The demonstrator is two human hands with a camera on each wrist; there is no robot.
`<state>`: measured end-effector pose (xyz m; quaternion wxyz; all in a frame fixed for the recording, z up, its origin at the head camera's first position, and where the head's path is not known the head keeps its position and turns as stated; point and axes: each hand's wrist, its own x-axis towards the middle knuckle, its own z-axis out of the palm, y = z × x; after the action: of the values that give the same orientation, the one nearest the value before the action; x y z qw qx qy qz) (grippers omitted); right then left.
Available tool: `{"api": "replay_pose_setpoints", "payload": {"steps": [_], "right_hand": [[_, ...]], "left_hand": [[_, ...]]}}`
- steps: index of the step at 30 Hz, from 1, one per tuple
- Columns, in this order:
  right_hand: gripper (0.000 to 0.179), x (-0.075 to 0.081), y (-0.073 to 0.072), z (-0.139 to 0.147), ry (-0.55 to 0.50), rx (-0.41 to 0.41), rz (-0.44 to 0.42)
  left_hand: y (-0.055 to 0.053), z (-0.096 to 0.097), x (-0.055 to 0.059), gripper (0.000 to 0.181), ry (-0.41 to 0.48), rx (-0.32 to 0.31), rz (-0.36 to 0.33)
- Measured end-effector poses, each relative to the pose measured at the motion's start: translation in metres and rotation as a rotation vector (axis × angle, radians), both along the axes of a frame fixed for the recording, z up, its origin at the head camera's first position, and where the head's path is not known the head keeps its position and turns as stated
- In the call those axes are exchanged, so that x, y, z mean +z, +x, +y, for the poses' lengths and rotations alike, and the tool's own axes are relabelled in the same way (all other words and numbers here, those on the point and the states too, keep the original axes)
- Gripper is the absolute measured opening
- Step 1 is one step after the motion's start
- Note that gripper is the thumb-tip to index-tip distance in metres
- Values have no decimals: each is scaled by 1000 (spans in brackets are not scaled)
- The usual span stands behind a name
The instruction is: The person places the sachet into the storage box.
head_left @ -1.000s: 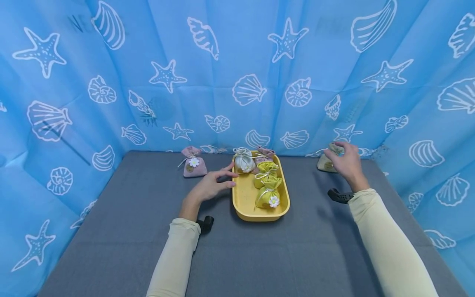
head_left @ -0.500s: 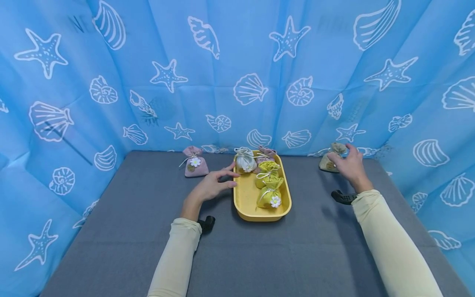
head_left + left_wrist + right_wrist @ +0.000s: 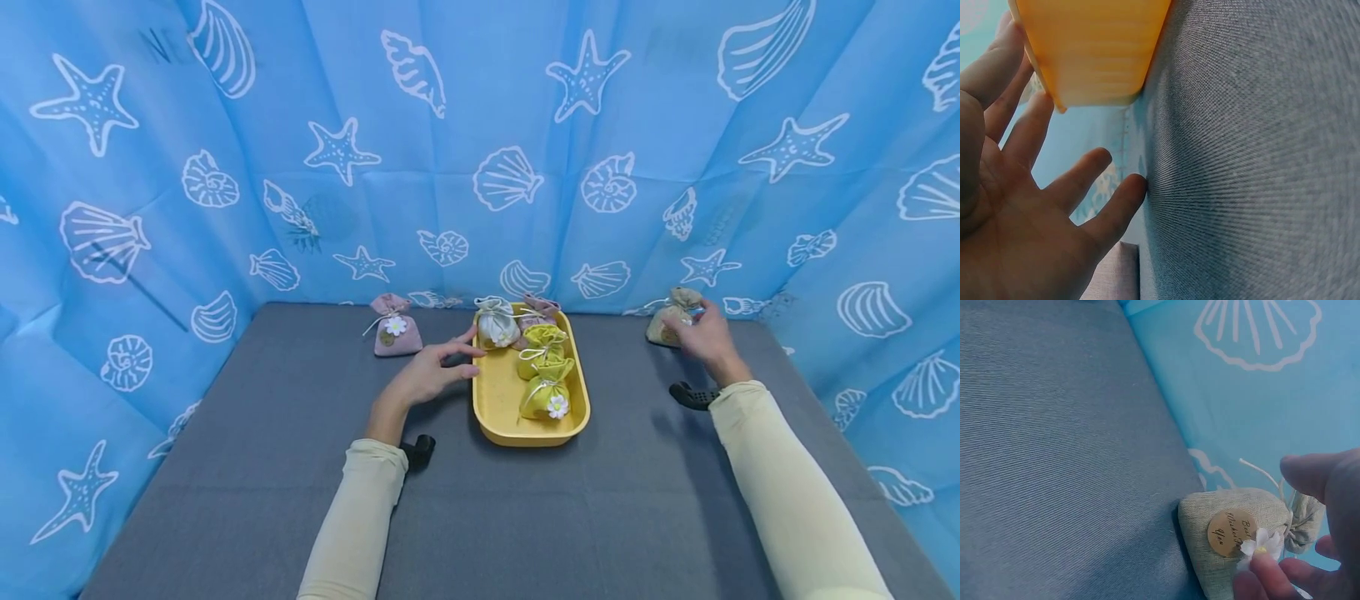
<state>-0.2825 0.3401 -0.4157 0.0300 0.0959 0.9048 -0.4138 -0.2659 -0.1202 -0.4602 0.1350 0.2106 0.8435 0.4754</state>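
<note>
Over on the right, the right hand (image 3: 708, 337) is at the beige bag (image 3: 662, 327), which sits at the far edge of the surface (image 3: 585, 517), just beside the curtain (image 3: 450, 100). Check the right wrist view: thumb and fingers stand apart, a wide grip about the bag's tied neck, fingertips right by the white flower (image 3: 1263, 547). Whether they press on it, you can't tell. There's the round label (image 3: 1230, 532) too, facing us on the cloth!

Now to the left hand (image 3: 425, 375), fingers spread, that grip wide as well, fingertips at the left rim of the yellow tray (image 3: 495, 408). Two other fingers splay out, away from the rim.

And inside the tray? White bag (image 3: 495, 321) in the far left corner, mauve bag (image 3: 542, 310) just beside it, then two yellow bags (image 3: 543, 396) lined up down the right side. Left of the tray, apart from it, the pink bag (image 3: 397, 335) is on the surface, flower showing.
</note>
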Motion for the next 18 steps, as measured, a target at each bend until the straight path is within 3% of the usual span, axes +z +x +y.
{"api": "replay_pose_setpoints", "payload": {"steps": [9,18], "right_hand": [[95,-4,-14,6,92,-80,7],[98,-6,-23,7,10,-51,31]], "left_hand": [[0,1,-2,39,-11,11,-1],[0,1,0,38,-12,21,-11]]}}
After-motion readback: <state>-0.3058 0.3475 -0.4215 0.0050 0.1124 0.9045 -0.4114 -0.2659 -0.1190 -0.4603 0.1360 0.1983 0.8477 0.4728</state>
